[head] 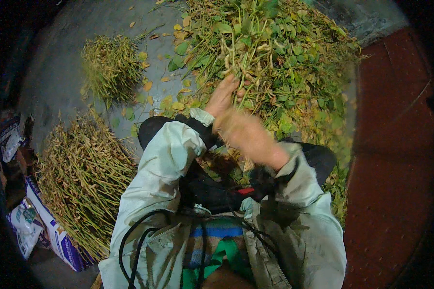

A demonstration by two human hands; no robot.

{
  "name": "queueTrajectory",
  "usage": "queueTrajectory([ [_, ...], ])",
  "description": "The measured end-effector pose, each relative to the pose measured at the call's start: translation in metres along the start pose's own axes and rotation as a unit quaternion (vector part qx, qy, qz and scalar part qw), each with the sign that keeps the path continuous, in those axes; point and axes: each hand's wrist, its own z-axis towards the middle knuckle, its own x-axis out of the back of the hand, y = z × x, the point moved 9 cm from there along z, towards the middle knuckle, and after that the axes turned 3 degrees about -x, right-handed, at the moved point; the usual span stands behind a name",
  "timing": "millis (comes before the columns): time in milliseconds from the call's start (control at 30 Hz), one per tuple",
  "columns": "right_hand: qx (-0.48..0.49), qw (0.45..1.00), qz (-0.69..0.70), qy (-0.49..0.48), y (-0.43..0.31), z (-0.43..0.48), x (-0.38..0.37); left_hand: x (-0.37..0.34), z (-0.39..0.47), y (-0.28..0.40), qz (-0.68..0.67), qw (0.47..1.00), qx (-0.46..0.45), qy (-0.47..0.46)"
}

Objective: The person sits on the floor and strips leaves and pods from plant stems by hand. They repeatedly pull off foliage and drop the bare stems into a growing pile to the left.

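My left hand [226,94] is closed around the green stems of a plant with bean-like pods [235,56], which points away from me over a large heap of leafy, podded plants [293,65]. My right hand [249,135] is blurred and crosses just below the left hand; its fingers lie near the lower ends of the stems, and whether they grip anything cannot be made out. Yellow and green leaves lie beneath and around both hands.
At the left, a large bundle of podded stalks [86,180] lies near a white and purple printed box [58,231] and plastic packets [23,224]. A smaller bundle [112,68] rests on the grey floor [61,72]. A dark red surface [390,144] borders the heap at right.
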Motion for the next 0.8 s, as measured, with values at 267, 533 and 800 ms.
queueTrajectory([
  [267,-0.181,0.943,-0.016,0.280,0.121,0.024,0.121,0.000,-0.003,0.003,-0.127,0.989,0.039,0.062],
  [533,-0.213,0.933,-0.060,0.282,0.148,0.029,0.108,0.009,-0.006,-0.003,-0.122,0.986,0.008,0.111],
  [800,-0.200,0.974,-0.038,0.099,0.123,0.011,0.040,0.013,-0.006,-0.025,-0.206,0.971,0.087,0.086],
])
